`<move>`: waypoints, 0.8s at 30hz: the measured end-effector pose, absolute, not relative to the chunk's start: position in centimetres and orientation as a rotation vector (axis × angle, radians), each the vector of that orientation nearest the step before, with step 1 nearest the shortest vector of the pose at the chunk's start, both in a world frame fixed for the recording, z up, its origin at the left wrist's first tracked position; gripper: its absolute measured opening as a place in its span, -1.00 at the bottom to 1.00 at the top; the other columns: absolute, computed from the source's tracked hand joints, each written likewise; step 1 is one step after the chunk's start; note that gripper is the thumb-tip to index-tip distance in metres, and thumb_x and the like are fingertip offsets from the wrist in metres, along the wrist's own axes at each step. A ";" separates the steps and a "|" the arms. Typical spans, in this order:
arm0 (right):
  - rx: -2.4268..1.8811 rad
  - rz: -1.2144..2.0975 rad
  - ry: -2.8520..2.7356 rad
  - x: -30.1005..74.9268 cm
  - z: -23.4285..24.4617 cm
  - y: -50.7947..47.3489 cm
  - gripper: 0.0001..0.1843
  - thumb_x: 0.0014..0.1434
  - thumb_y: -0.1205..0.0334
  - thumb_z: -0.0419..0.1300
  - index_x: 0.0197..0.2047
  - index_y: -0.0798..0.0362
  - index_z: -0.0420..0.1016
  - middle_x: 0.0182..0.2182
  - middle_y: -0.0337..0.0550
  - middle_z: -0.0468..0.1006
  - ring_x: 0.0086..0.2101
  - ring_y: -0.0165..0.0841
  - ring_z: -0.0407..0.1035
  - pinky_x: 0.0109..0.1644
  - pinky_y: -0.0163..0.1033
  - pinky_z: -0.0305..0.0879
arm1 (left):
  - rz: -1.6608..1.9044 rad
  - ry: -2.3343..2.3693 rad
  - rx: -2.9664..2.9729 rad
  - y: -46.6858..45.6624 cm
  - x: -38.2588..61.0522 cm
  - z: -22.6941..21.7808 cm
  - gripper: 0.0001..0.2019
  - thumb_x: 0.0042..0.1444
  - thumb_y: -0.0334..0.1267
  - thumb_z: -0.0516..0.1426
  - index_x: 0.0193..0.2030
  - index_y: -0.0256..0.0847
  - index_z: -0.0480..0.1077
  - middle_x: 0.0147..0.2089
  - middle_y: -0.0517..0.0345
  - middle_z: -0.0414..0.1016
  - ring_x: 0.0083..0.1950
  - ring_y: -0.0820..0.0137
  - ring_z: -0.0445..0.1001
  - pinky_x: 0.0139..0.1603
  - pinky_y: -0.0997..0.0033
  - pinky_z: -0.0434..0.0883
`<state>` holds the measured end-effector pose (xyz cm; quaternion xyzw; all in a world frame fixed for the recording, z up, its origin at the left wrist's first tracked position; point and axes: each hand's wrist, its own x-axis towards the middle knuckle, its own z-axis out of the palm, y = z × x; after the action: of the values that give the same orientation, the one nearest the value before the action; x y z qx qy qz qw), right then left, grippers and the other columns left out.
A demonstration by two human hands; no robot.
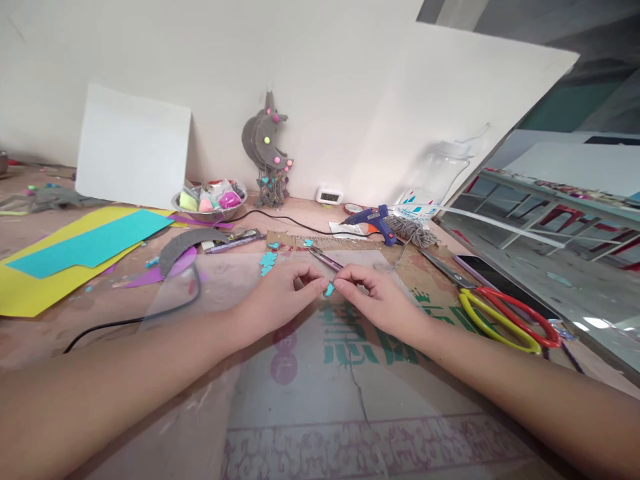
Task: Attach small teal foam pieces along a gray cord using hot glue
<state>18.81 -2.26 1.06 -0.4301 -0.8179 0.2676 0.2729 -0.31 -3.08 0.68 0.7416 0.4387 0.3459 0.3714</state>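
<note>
A small turquoise cut-out piece (329,289) shows between the fingertips of both hands, low over the mat. My left hand (285,297) pinches it from the left with thumb and index finger. From the other side, my right hand (383,297) has thumb and fingertips closed on it. Just beyond the fingers lies a slim pen-like tool (325,259), partly hidden by my right hand. Several similar turquoise pieces (268,263) lie beyond my left hand. Beneath everything is a translucent sheet (305,407) over printed cardboard (345,333).
Scissors (510,320) and a phone (505,287) lie right, near a blue glue gun (373,220) and grey yarn (413,230). Yellow (30,293) and turquoise sheets (90,243) lie left. Behind are a bowl (210,213), a hanging grey moon ornament (265,140) and a timer (329,195).
</note>
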 end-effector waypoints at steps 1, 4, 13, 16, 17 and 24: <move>-1.145 0.721 -2.202 18.9 0.9 -2.2 -0.73 0.25 0.11 0.01 -0.37 0.07 0.38 -0.50 -0.26 0.33 -0.44 -0.44 0.22 -0.36 -0.34 0.16 | 0.865 1.136 1.883 -3.2 -0.3 0.8 -0.77 0.12 -0.14 0.03 -0.45 -0.20 0.36 -0.48 0.25 0.38 -0.42 0.44 0.33 -0.40 0.46 0.26; -1.107 0.679 -2.069 19.2 0.5 -2.0 -0.78 0.25 0.10 0.03 -0.13 0.03 0.35 -0.32 -0.19 0.40 -0.37 -0.42 0.26 -0.32 -0.33 0.20 | 0.840 1.177 1.828 -3.2 -0.2 1.0 -0.78 0.10 -0.15 0.04 -0.48 -0.20 0.34 -0.53 0.27 0.32 -0.48 0.47 0.29 -0.46 0.47 0.24; -1.122 0.550 -2.112 19.5 0.7 -2.3 -0.72 0.24 0.13 0.05 -0.46 0.07 0.33 -0.56 -0.27 0.30 -0.50 -0.46 0.18 -0.42 -0.34 0.11 | 0.942 1.176 1.863 -2.7 -0.5 0.5 -0.79 0.12 -0.20 0.00 -0.49 -0.22 0.27 -0.50 0.29 0.30 -0.45 0.49 0.25 -0.40 0.49 0.22; -1.096 0.561 -2.167 19.2 0.9 -2.5 -0.79 0.23 0.18 0.06 -0.40 0.06 0.37 -0.51 -0.24 0.39 -0.46 -0.44 0.25 -0.37 -0.33 0.18 | 0.951 1.177 1.870 -2.8 -0.5 0.7 -0.80 0.11 -0.23 -0.01 -0.49 -0.21 0.28 -0.50 0.28 0.30 -0.44 0.48 0.25 -0.40 0.49 0.22; -1.092 0.562 -2.170 19.2 0.9 -2.5 -0.82 0.22 0.20 0.07 -0.37 0.06 0.39 -0.48 -0.23 0.42 -0.44 -0.43 0.28 -0.35 -0.33 0.21 | 0.954 1.178 1.866 -2.7 -0.5 0.7 -0.81 0.11 -0.24 -0.01 -0.48 -0.21 0.28 -0.49 0.28 0.30 -0.44 0.48 0.26 -0.40 0.49 0.23; -1.137 0.597 -2.146 18.9 0.7 -2.4 -0.85 0.15 0.21 0.16 -0.43 0.05 0.35 -0.50 -0.24 0.44 -0.47 -0.44 0.29 -0.39 -0.35 0.23 | 0.976 1.194 1.862 -2.7 -0.5 0.6 -0.80 0.11 -0.24 0.00 -0.49 -0.21 0.28 -0.50 0.29 0.30 -0.45 0.49 0.26 -0.40 0.50 0.23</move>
<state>18.91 -2.45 0.70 -0.4315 -0.8145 0.2264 0.3148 -0.50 -2.72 0.58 0.7202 0.4618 0.3775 0.3542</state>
